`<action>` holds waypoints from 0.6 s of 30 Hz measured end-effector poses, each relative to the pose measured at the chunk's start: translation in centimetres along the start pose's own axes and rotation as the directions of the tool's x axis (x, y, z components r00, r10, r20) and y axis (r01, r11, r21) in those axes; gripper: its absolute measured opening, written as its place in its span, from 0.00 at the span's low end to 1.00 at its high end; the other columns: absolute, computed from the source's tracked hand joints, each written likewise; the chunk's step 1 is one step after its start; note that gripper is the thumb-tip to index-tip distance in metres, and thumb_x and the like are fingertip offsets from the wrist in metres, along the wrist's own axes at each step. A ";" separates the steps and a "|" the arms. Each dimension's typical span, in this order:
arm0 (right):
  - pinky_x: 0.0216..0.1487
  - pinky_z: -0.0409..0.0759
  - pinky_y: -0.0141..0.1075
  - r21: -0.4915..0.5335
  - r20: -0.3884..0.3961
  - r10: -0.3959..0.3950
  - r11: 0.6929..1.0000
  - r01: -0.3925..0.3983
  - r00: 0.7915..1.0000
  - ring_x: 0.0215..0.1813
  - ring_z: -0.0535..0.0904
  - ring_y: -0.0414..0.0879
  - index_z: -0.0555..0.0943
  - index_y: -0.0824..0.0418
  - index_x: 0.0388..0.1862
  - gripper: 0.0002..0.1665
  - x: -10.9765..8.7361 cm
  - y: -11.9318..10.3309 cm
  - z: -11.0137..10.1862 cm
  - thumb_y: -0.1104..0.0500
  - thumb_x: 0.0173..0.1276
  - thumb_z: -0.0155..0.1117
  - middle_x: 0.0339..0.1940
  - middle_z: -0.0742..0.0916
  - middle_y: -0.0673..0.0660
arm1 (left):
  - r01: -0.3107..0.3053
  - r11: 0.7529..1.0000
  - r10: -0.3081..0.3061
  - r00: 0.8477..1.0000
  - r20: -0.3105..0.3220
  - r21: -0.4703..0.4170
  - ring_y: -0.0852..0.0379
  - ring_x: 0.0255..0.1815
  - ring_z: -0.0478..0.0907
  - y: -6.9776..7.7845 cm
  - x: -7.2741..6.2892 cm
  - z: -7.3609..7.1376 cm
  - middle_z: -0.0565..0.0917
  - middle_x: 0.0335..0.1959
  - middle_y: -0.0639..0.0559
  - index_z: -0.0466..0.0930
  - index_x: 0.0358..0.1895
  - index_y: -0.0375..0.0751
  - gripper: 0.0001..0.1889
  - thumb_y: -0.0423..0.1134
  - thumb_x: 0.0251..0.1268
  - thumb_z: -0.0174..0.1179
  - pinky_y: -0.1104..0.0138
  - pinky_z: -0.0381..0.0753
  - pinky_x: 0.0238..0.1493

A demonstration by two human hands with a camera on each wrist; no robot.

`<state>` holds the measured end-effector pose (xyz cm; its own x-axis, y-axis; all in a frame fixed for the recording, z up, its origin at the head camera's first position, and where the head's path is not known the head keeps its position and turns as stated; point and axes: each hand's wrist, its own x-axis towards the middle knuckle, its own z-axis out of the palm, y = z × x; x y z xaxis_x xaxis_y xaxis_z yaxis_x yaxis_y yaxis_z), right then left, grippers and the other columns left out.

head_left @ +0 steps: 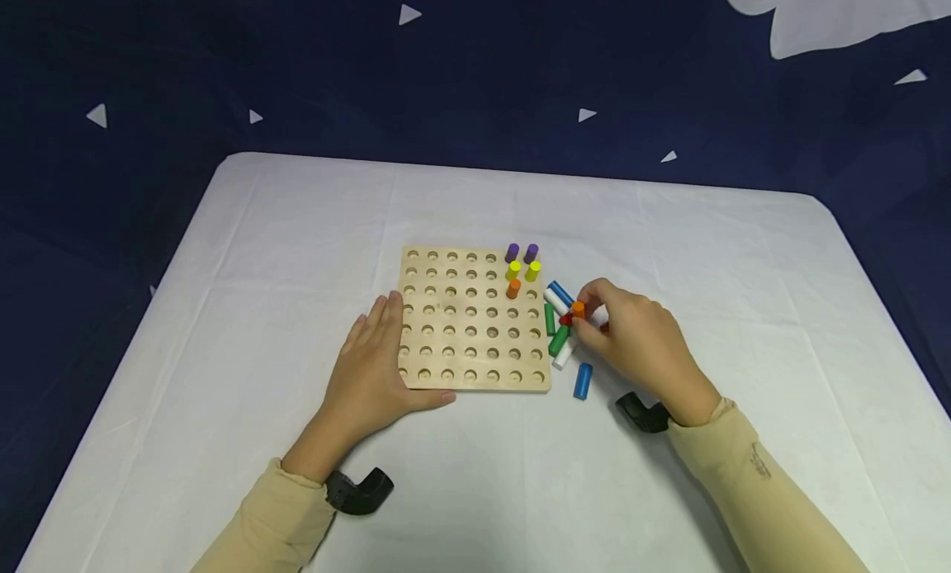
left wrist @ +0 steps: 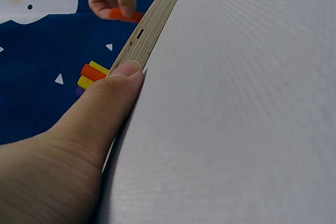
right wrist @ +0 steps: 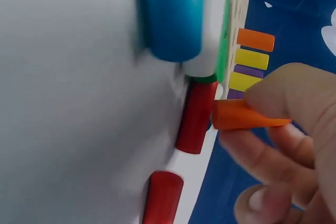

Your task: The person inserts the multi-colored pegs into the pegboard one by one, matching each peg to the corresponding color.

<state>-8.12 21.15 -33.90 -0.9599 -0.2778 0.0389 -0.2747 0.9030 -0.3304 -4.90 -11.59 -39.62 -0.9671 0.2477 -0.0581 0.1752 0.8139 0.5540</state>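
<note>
A square wooden pegboard with rows of round holes lies on the table. My left hand rests against its near left corner, fingers straight along the left side and thumb pressed on the front edge. Between the thumb and fingers of my right hand is an orange peg, pinched above the loose pegs right of the board. In the board's far right corner stand two purple pegs, two yellow pegs and another orange peg.
Loose pegs lie beside the board's right edge: green, white, blue and red. A white cloth covers the table. Behind it hangs a dark blue curtain. Black curved mounts sit at both wrists.
</note>
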 end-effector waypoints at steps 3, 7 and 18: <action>0.19 0.61 0.32 0.063 -0.038 -0.009 0.998 0.012 0.999 0.17 0.65 0.41 0.78 0.55 0.44 0.12 0.7 -0.2 0.0 0.57 0.63 0.69 0.25 0.85 0.51 | 0.002 1.000 -0.002 1.000 0.001 0.001 0.45 0.84 0.38 0.0 0.0 0.0 0.44 0.82 0.39 0.35 0.80 0.33 0.80 0.75 0.29 0.73 0.49 0.39 0.82; 0.17 0.61 0.32 0.158 -0.084 -0.026 0.987 0.039 0.996 0.16 0.65 0.41 0.79 0.54 0.43 0.13 1.8 -0.3 0.1 0.56 0.62 0.72 0.30 0.88 0.52 | 0.001 1.000 -0.001 1.000 0.002 0.000 0.45 0.84 0.38 0.0 0.0 0.0 0.44 0.82 0.39 0.35 0.80 0.34 0.80 0.75 0.29 0.73 0.49 0.39 0.82; 0.17 0.64 0.33 0.226 -0.003 0.012 0.974 -0.011 1.000 0.15 0.70 0.42 0.80 0.52 0.42 0.13 4.2 -1.3 0.8 0.52 0.63 0.73 0.43 0.91 0.53 | -0.008 1.000 0.008 1.000 -0.011 -0.001 0.45 0.84 0.39 0.0 0.0 0.1 0.44 0.82 0.39 0.35 0.80 0.33 0.80 0.76 0.29 0.73 0.48 0.40 0.82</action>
<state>-11.72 18.56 -34.05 -0.9634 -0.2655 0.0377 -0.2438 0.8088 -0.5352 -4.86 -11.52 -39.73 -0.9676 0.2487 -0.0446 0.1829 0.8112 0.5554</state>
